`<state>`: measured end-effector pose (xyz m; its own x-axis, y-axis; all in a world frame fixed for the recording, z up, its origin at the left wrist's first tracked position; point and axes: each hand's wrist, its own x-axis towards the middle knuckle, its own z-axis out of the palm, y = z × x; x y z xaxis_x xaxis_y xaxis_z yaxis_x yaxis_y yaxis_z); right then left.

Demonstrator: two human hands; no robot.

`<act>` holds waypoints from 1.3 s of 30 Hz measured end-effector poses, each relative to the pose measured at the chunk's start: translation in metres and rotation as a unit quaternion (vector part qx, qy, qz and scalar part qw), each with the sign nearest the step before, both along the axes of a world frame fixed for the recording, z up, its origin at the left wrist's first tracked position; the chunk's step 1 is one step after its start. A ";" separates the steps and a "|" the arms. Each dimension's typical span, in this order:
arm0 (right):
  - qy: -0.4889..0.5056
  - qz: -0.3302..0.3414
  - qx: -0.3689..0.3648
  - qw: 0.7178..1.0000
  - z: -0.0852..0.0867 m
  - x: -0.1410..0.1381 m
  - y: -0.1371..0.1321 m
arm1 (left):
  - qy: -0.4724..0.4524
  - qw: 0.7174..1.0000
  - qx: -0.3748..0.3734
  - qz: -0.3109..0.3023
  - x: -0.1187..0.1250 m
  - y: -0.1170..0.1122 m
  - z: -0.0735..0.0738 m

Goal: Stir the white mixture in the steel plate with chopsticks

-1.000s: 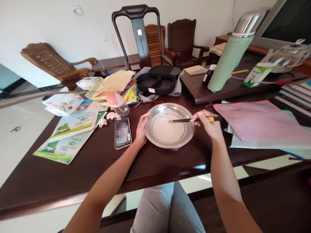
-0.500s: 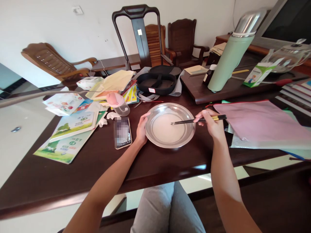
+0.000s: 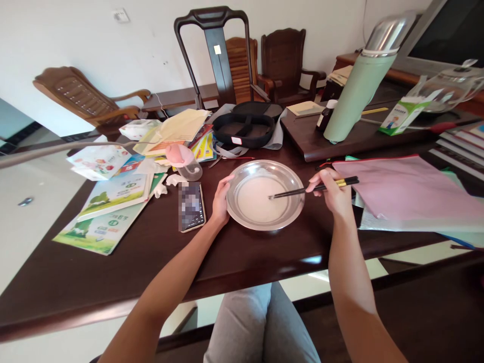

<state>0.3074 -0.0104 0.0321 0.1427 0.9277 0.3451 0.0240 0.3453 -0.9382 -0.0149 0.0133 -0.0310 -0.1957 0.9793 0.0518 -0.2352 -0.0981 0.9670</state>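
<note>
A round metal dish [image 3: 232, 209] rests on the dark wooden table, and a whitish liquid [image 3: 257, 201] covers its bottom. At the dish's left side, my left hand [image 3: 221, 199] grips the rim, thumb uppermost. My right hand [image 3: 329, 190], to the right of the dish, is closed around a pair of black chopsticks [image 3: 297, 191] with gold bands. Their tips reach over the rim into the whitish liquid near its middle. The fingers of my left hand under the rim are partly hidden.
Left of the dish lie a phone [image 3: 192, 206], crumpled tissues [image 3: 161, 189], a pink-lidded cup [image 3: 184, 162] and booklets [image 3: 113, 196]. Behind it sits an open black case [image 3: 244, 132]. To the right are a pink zip pouch [image 3: 401, 186] and a tall green thermos [image 3: 363, 85].
My right hand has shifted slightly right with the chopsticks, and their tips have moved a little right and nearer to me. My left hand and the dish stay in place.
</note>
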 end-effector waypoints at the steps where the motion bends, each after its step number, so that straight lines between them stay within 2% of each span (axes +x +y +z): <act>1: 0.008 0.011 -0.002 1.000 0.000 0.001 -0.001 | 0.004 1.000 0.001 -0.001 0.000 0.000 0.000; 5: -0.038 0.115 -0.029 0.992 0.004 -0.008 -0.004 | 0.005 1.000 0.005 0.001 0.000 0.000 -0.001; 7: -0.068 0.129 -0.031 0.989 0.007 -0.012 -0.004 | 0.004 1.000 0.009 0.002 0.000 0.001 -0.002; 9: -0.068 0.093 -0.025 0.993 0.008 -0.012 -0.003 | 0.007 1.000 0.013 0.001 0.000 0.001 -0.002; 12: -0.016 0.013 -0.011 1.000 0.005 -0.005 -0.002 | 0.008 1.000 0.012 -0.002 -0.001 0.001 -0.002; 14: 0.010 0.007 -0.010 1.000 0.003 -0.001 -0.002 | 0.009 1.000 0.007 -0.002 -0.001 0.001 -0.002; 18: -0.029 0.107 -0.031 0.993 0.006 -0.007 -0.005 | 0.007 1.000 0.002 0.003 -0.001 0.001 -0.002; 20: -0.060 0.134 -0.032 0.989 0.008 -0.012 -0.005 | 0.006 1.000 0.003 0.006 -0.001 0.001 -0.002; 22: -0.067 0.107 -0.023 0.992 0.008 -0.013 -0.004 | 0.006 1.000 0.005 0.006 -0.001 0.001 -0.002; 25: -0.031 0.019 -0.009 0.999 0.004 -0.007 -0.001 | 0.011 1.000 0.005 0.001 -0.002 0.001 -0.002; 27: -0.006 -0.003 -0.005 1.000 0.002 -0.002 -0.001 | 0.014 1.000 0.002 -0.001 -0.002 0.001 -0.002; 29: -0.006 0.028 -0.009 1.000 0.003 -0.001 -0.003 | 0.014 1.000 0.001 0.000 -0.002 0.001 -0.002; 32: -0.064 0.118 -0.023 0.991 0.007 -0.008 -0.006 | 0.010 1.000 0.003 0.000 -0.002 0.001 -0.002; 34: -0.099 0.140 -0.022 0.985 0.008 -0.012 -0.006 | 0.005 1.000 0.004 0.000 -0.001 0.001 -0.002; 36: -0.096 0.102 -0.014 0.990 0.008 -0.013 -0.004 | 0.000 1.000 0.004 0.001 -0.001 0.001 -0.002; 39: -0.032 0.011 -0.004 0.999 0.004 -0.006 -0.003 | 0.001 1.000 -0.001 0.001 -0.002 0.001 -0.002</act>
<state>0.3013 -0.0130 0.0362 0.1001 0.9332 0.3452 0.0755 0.3388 -0.9378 -0.0164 0.0144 -0.0332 -0.1977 0.9790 0.0501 -0.2329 -0.0965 0.9677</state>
